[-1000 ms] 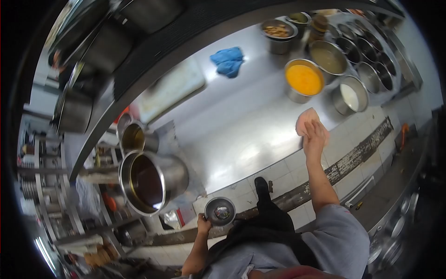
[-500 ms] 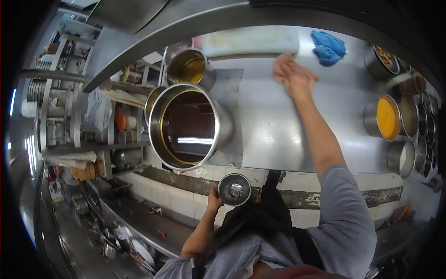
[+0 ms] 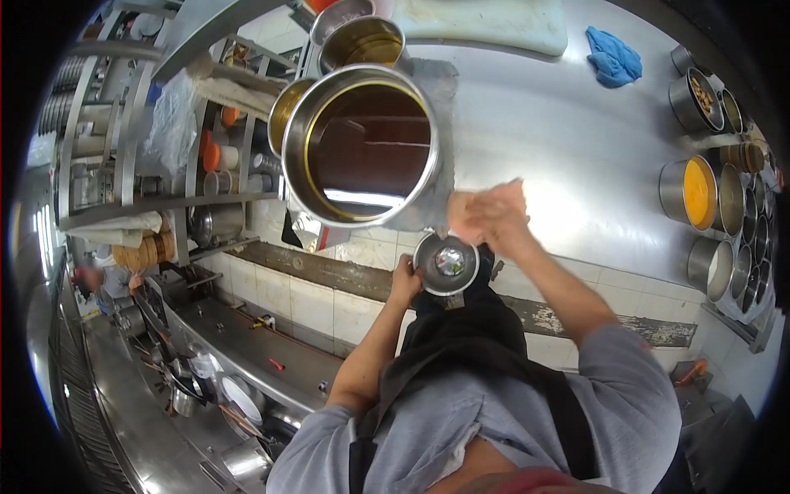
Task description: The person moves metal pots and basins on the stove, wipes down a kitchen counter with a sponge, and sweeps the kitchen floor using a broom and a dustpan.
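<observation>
My left hand (image 3: 406, 278) grips the rim of a small metal bowl (image 3: 427, 267), held just off the table's front edge. A shiny patch with specks of colour shows at the bowl's bottom; whether it is liquid or reflection I cannot tell. Over the front edge of the steel table (image 3: 543, 148), my right hand (image 3: 504, 226) is closed on a pink cloth (image 3: 508, 196), beside the bowl's far rim. The hand is slightly blurred. Left of it stands a large metal pot (image 3: 294, 169) of dark brown liquid with a yellowish ring at its edge.
A blue cloth (image 3: 613, 58) and a pale cutting board (image 3: 485, 23) lie farther back. Metal containers, one with orange contents (image 3: 700, 193), line the right side. A pot of yellow liquid (image 3: 362, 45) stands behind the large pot. Another person (image 3: 111, 280) is at far left.
My right hand has drawn the pink cloth from the back of the table to its front edge, beside the bowl. The bowl, in my left hand, now sits closer to the table. The view has shifted.
</observation>
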A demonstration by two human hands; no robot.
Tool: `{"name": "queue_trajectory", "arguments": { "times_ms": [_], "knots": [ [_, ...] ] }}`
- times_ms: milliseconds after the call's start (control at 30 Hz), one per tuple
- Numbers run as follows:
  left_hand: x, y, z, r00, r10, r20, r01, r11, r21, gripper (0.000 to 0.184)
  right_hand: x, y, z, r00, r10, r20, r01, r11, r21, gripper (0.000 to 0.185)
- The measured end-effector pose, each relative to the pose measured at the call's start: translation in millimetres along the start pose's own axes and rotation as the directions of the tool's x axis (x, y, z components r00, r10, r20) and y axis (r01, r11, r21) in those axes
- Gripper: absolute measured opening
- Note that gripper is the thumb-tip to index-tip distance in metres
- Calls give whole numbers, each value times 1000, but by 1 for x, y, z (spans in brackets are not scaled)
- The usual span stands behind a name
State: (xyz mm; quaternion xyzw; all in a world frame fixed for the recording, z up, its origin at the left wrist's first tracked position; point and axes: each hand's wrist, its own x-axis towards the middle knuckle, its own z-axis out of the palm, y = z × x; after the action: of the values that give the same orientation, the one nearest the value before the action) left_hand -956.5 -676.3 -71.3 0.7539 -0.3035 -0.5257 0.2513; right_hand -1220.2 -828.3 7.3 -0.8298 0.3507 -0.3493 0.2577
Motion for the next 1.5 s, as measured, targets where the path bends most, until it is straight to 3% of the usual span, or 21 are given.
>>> {"name": "queue_trajectory", "arguments": {
  "times_ms": [167,200,300,367,467,600,700,800,867,900,933,967,1000,1033,1133,1233,1267,1333,1433,1467,1500],
  "knots": [
    [-12,14,24,971,236,-47,-214,936,279,46,-26,-49,-8,977,142,160,-186,932,311,39],
    [-23,31,18,990,140,-5,-133,951,278,47,-35,-44,-12,914,344,216,-406,762,505,48],
    [-19,-4,6,972,226,-57,-209,953,218,35,-15,-39,-48,960,272,-65,-265,959,102,34],
    [-40,1,-24,991,89,-100,-73,986,152,34,-16,-33,-22,952,305,42,-305,952,14,33],
    [-58,19,-50,995,-28,-92,36,995,89,34,-58,-18,10,980,-82,180,93,994,-50,35],
    [-63,-37,-87,949,62,-309,24,963,267,38,-113,-68,-26,943,309,124,-310,951,-8,30],
    [-73,-66,-110,916,-6,-402,126,954,272,41,-198,-30,-59,478,792,-380,-709,603,366,29],
    [-88,-100,-126,873,32,-487,133,944,301,39,-270,41,-103,255,851,-458,-620,508,598,30],
    [-95,-109,-128,882,-35,-470,157,962,222,39,-280,64,-125,204,972,119,-344,-43,938,35],
    [-102,-96,-134,903,-161,-399,220,969,109,41,-279,88,-120,-2,988,156,-420,-142,896,37],
    [-100,-100,-136,905,-117,-410,185,974,130,40,-285,98,-105,281,889,362,-417,-227,880,32],
    [-98,-107,-136,902,-73,-426,149,978,148,39,-305,129,-61,369,839,401,-295,-304,906,26],
    [-95,-113,-139,904,-81,-420,141,983,114,38,-272,129,-36,711,299,637,-312,-677,666,22],
    [-91,-117,-138,902,-96,-421,140,987,73,36,-193,38,-27,428,540,725,-493,-533,688,24],
    [-105,-83,-147,906,-219,-362,209,976,-68,34,-112,-35,31,588,792,166,-557,248,792,32],
    [-94,-107,-165,865,25,-502,31,994,102,33,-46,-56,-28,643,754,130,-519,305,798,43],
    [-108,-91,-172,844,25,-536,36,994,104,32,-18,-85,-59,674,736,-59,-473,491,732,44],
    [-129,-83,-185,838,-100,-536,76,995,-66,30,21,-107,-109,792,516,-326,-319,806,499,43],
    [-139,-104,-202,811,-181,-556,103,980,-168,29,66,-102,-137,857,429,-287,-298,865,403,43],
    [-146,-118,-206,799,-175,-575,103,982,-156,29,81,-89,-135,945,99,-313,-138,985,-104,42],
    [-153,-129,-210,781,-205,-591,114,976,-187,29,93,-75,-133,957,-225,-180,84,816,-572,42]
  ]
}}
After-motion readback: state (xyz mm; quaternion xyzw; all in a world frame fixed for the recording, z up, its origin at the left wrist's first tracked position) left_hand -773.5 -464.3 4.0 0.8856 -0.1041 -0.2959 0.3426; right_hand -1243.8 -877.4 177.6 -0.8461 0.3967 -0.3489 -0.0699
